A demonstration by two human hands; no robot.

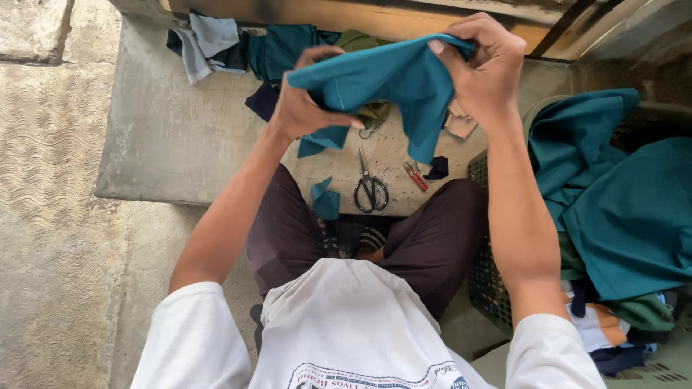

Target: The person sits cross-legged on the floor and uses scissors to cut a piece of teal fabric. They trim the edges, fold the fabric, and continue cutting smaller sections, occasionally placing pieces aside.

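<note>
Currently, the left hand (pixel 303 108) and right hand (pixel 484 68) each pinch the teal cloth piece (pixel 393 83) closed-fingered above the concrete slab (pixel 173 137), where a slackened pinch could drop it onto the black scissors (pixel 370 189) below.

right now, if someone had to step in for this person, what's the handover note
Left hand: gripping the left edge of the teal cloth piece, held up over the concrete slab.
Right hand: pinching the same piece at its top right corner.
On the slab: black scissors, red-handled snips, small teal offcut, cut pieces piled at the far edge.
Basket on the right holds more teal cloth.
Done: some pieces cut. Left: the piece in hand and the basket pile.
</note>
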